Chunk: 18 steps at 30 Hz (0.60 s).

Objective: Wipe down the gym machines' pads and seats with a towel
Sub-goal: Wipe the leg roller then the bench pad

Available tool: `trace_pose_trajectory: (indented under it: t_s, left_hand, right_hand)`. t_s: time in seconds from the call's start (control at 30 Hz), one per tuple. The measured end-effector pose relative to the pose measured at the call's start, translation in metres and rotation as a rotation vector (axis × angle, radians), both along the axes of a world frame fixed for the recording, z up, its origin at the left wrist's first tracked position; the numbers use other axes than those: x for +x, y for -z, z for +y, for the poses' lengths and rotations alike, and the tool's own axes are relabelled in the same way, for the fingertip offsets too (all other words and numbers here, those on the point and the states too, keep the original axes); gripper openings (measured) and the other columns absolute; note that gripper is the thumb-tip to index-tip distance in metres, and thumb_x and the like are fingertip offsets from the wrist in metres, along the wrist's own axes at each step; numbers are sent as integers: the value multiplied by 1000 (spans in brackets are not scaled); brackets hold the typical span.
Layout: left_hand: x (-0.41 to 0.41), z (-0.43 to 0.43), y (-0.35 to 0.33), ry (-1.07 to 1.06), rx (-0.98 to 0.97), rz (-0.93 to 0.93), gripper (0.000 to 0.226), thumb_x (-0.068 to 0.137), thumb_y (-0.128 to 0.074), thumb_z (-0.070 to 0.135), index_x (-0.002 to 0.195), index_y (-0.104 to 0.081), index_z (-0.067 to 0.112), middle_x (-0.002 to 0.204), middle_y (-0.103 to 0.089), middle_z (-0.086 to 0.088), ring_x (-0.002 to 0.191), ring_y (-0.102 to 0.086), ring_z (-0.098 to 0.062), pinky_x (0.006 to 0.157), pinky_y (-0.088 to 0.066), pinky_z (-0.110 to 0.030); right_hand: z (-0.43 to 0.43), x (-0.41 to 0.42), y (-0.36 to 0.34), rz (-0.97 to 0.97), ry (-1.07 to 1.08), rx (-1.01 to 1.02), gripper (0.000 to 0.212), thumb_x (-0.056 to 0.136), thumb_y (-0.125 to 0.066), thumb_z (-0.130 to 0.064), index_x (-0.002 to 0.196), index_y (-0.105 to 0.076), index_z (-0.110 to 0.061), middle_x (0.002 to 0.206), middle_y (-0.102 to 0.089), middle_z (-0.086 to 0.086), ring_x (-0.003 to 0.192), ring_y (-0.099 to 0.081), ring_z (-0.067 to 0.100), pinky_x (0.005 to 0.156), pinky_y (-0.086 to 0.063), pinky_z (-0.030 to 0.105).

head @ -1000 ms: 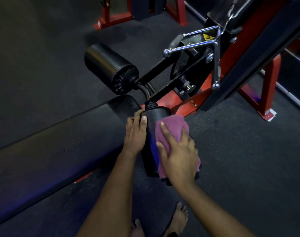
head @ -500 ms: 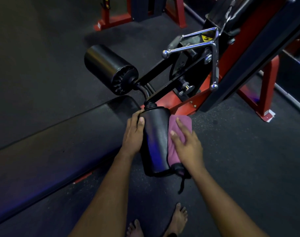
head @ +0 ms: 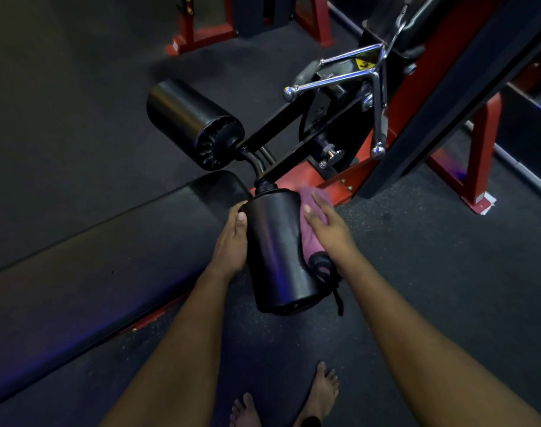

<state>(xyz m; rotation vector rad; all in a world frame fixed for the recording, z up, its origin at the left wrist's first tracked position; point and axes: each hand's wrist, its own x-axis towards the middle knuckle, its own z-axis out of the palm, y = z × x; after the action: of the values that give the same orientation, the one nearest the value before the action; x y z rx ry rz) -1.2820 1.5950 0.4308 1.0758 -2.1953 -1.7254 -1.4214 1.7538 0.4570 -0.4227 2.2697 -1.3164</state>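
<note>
right hand (head: 329,232) slid towel (head: 310,245) up roller pad (head: 275,251)

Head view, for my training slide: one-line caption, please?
Right hand presses a purple towel against the black roller pad while the left hand holds its other side.

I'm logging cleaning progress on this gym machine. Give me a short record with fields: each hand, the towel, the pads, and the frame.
left hand: holds the left side of the near roller pad, thumb on its front
right hand: fingers fairly straight, presses the towel against that pad's right side
towel: purple, bunched between right hand and pad
far roller pad: up and left, no hand on it
bench pad: long, black, left of the hands, no hand on it
frame: red, beyond the rollers
</note>
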Motion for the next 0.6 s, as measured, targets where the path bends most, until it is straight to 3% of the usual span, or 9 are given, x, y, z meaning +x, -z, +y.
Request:
trace_pose_trajectory:
  t_s: [0.03,0.1,0.23,0.37,0.47,0.6]
  left_hand:
    - [0,-1,-1,-7,-24,-26,53,97,-18,70,143,-36,49,145,-49,5,134,-46,-19,117,-31,-56]
    - [-2,-2,-1,-41,-101,-75,46,105,-25,53,150,-33,44,148,-44,-1,136,-41,-22,118,-27,-47]
    - [-5,10,-15,-148,-345,10,46,105,-39,12,148,-44,28,125,-49,-7,103,-51,-18,92,-42,-33]
    - [-9,20,-12,-151,-139,5,39,109,-31,29,147,-41,27,143,-55,-8,127,-52,-28,104,-38,-35]
    - [-10,19,-15,-110,-48,-62,49,106,-27,52,149,-35,29,142,-53,-13,127,-50,-33,99,-35,-34]
    - [-8,14,-13,-70,48,-112,56,101,-31,63,148,-31,32,142,-51,-13,127,-49,-32,103,-38,-40]
  right_hand:
    - [14,11,2,-16,7,2,52,99,-59,-48,149,-45,-43,156,-46,-2,141,-43,15,108,-33,25]
    - [39,42,4,143,17,57,54,96,-57,-58,147,-42,-53,153,-48,0,137,-48,20,105,-36,26]
    - [44,94,-19,462,-119,274,56,95,-45,-68,149,-29,-64,160,-33,11,135,-42,33,104,-47,46]
    - [-1,72,-39,708,-243,389,58,97,-49,-62,150,-28,-61,165,-21,7,125,-43,36,99,-47,50]
    - [-27,20,-26,582,-228,306,57,95,-53,-62,148,-32,-62,161,-28,9,126,-46,37,100,-48,45]
    - [-9,-14,4,156,-55,8,56,95,-64,-52,148,-45,-48,153,-48,7,140,-47,27,109,-35,27]
